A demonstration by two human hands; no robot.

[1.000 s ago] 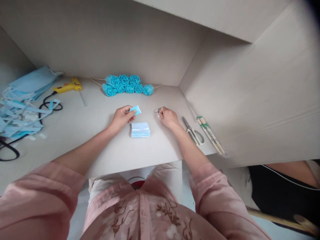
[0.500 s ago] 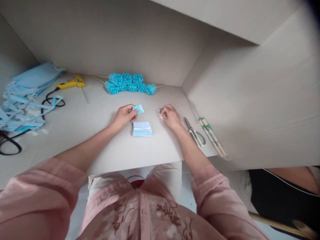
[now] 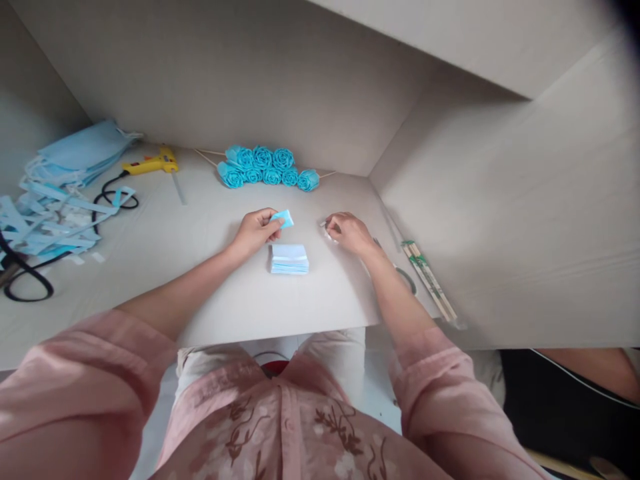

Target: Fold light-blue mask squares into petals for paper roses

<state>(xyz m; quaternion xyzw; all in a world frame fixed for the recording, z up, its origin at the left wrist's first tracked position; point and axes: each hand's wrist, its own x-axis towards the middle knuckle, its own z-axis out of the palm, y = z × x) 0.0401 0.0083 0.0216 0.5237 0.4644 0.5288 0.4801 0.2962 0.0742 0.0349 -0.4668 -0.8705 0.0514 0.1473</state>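
In my left hand (image 3: pixel 256 231) a small blue folded square of mask fabric (image 3: pixel 283 219) is pinched between thumb and fingers, held over the table. My right hand (image 3: pixel 350 232) is low at the tabletop to the right, its fingertips pinched together by a small whitish bit (image 3: pixel 324 225); what they hold, if anything, is too small to make out. Between the hands and nearer to me lies a neat stack of pale blue fabric squares (image 3: pixel 289 260). The scissors (image 3: pixel 406 280) lie mostly hidden under my right forearm.
Blue fabric roses on sticks (image 3: pixel 270 167) lie along the back wall. A yellow glue gun (image 3: pixel 153 162) with a black cord, a pile of face masks (image 3: pixel 83 153) and cut strips (image 3: pixel 50 220) are at the left. Packaged wooden sticks (image 3: pixel 429 280) lie at the right edge by the side wall.
The view has shifted slightly, so things appear a little further right. My right hand has moved slightly right and nearer to me, its forearm now covering most of the scissors.
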